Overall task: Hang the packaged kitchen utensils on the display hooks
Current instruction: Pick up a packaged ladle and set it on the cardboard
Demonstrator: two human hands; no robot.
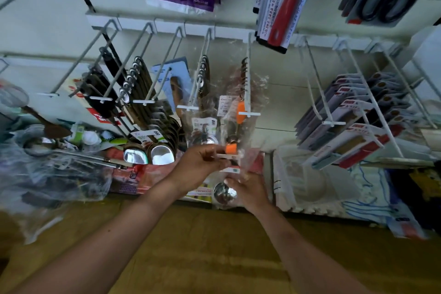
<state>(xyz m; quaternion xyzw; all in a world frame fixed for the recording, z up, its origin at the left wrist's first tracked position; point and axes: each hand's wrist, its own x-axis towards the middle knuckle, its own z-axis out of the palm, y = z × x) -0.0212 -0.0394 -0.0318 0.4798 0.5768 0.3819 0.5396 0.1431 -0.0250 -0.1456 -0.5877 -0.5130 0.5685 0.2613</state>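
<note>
A clear plastic packet with an orange-handled steel ladle (231, 150) is held up in front of the wall. My left hand (200, 166) pinches its top end near the orange handle. My right hand (248, 189) grips the packet lower down, beside the shiny ladle bowl (224, 192). Just above hangs a white display hook (249, 93) that carries more orange-handled packets (240, 110). The held packet is a little below that hook's tip and I cannot tell whether it touches it.
Neighbouring hooks (191, 93) to the left hold packaged spoons and ladles (148, 112). Boxed knives (353, 126) hang on hooks at the right. A heap of bagged utensils (55, 162) lies at the left, folded cloths (317, 184) at the right, yellow floor below.
</note>
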